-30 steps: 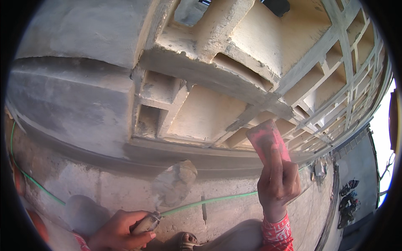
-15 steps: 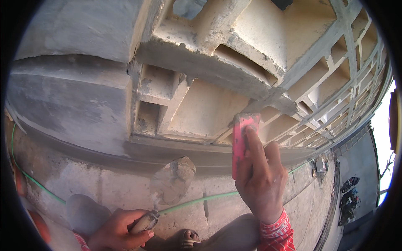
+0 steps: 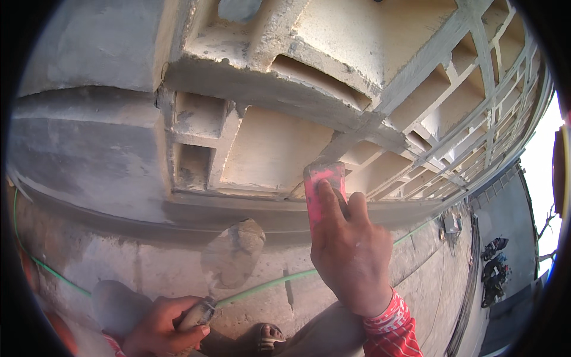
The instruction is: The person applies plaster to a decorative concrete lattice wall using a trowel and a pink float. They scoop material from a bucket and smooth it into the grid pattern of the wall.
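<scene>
My right hand [image 3: 354,256] is closed around a small pink plastering float [image 3: 316,205], its far end at the lower part of a grey concrete lattice wall [image 3: 262,89]. The float's edge meets a diagonal rib beside a square recess; whether it presses there I cannot tell. Low at the left, my left hand [image 3: 166,327] grips the handle of a trowel [image 3: 215,256]. Grey mortar lies over the trowel's blade, which is held below the wall's bottom ledge [image 3: 250,208].
A smooth grey plastered column [image 3: 89,154] adjoins the lattice at the left. A green hose [image 3: 267,284] runs across the paved ground behind my hands. My sandalled foot [image 3: 269,334] is below. Dark motorbikes [image 3: 495,271] stand far right.
The whole view has shifted, so the wall sits further left. My right hand with the float is slightly lower against the lattice. My left hand still holds the trowel.
</scene>
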Demonstrator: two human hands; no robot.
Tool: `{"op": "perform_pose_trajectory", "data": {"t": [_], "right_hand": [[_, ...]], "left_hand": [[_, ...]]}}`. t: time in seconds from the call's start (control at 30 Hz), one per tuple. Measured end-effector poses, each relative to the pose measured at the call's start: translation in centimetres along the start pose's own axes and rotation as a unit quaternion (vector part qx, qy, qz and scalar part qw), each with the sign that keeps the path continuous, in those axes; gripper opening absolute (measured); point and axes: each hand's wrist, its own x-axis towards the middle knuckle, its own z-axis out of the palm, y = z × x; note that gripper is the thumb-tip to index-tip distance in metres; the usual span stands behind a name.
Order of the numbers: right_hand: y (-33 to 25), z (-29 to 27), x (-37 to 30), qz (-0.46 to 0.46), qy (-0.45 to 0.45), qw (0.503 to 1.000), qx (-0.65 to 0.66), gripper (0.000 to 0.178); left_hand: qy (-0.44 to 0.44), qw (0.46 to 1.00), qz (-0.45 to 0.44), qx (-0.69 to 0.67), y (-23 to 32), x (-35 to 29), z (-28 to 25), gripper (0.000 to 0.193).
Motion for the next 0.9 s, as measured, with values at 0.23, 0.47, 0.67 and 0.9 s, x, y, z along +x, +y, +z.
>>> {"op": "perform_pose_trajectory", "data": {"t": [0.23,0.47,0.67,0.9], "right_hand": [[5.0,-0.8,-2.2,0.002,0.041,0.986,0.163,0.043],[12.7,6.5,-3.5,0.042,-0.119,0.571,0.811,0.040],[9.8,6.5,-2.5,0.006,0.055,0.770,0.635,0.036],[7.8,6.6,-1.7,-0.080,0.285,0.951,0.092,0.033]], "left_hand": [[0.031,0.996,-0.087,-0.019,1.3,-0.8,0.8,0.025],[0.030,0.999,-0.032,-0.025,1.5,-0.4,2.1,0.021],[0.039,0.997,-0.060,-0.024,0.9,-1.1,2.4,0.024],[0.018,1.000,-0.022,0.006,-0.7,-0.1,1.5,0.024]]}}
